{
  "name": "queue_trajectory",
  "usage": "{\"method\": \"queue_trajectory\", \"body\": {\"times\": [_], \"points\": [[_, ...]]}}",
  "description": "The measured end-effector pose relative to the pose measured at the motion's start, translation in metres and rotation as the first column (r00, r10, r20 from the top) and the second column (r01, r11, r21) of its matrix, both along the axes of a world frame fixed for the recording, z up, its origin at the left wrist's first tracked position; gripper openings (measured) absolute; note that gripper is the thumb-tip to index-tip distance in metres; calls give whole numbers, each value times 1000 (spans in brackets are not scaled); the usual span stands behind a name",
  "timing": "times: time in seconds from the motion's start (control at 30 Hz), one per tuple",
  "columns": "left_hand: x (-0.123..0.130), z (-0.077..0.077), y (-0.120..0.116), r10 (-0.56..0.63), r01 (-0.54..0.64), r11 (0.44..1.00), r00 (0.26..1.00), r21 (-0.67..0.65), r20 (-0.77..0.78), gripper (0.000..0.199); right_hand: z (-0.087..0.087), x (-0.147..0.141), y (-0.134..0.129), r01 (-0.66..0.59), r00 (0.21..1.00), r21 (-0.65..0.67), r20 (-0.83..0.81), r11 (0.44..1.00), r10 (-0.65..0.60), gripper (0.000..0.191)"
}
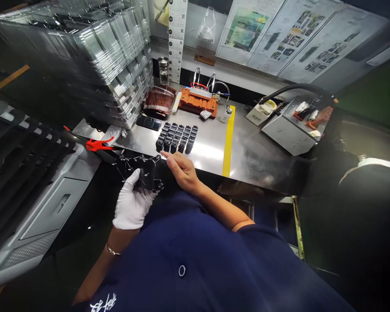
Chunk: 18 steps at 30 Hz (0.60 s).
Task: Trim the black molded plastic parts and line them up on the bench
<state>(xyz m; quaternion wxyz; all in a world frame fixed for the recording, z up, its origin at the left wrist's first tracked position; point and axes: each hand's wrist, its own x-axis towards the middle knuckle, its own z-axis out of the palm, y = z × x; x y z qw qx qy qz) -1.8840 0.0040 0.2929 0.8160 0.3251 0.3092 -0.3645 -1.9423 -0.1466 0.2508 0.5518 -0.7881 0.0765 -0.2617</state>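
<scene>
A black moulded plastic part [147,174] with several prongs and small studs is gripped in my white-gloved left hand [132,203], just off the bench's front edge. My bare right hand [183,172] is at the part's right side with fingers stretched towards its top corner. Whether those fingertips touch the part cannot be made out. Just beyond, small black parts [176,138] stand in neat rows on the metal bench [209,149].
Tall stacks of clear plastic trays [117,65] rise at the left, near a red-handled tool [99,144]. A phone [148,122], an orange fixture [198,102] and a glass bottle [163,71] are behind. Yellow tape [228,145] crosses the bench; a grey box [290,132] stands right.
</scene>
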Motion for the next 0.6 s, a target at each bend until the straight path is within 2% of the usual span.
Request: {"method": "queue_trajectory", "body": {"times": [0.17,0.43,0.6], "points": [[1,-5,2,-51,51,997,999,-65,10,32,5,1,3,-59,998,117,-7,991,61,39],[6,-8,7,-88,91,988,996,-124,32,41,1,3,0,-40,998,41,58,998,38,43],[13,-20,21,-132,138,982,990,-132,51,41,-10,12,-4,-31,1000,73,7,997,30,43]]}}
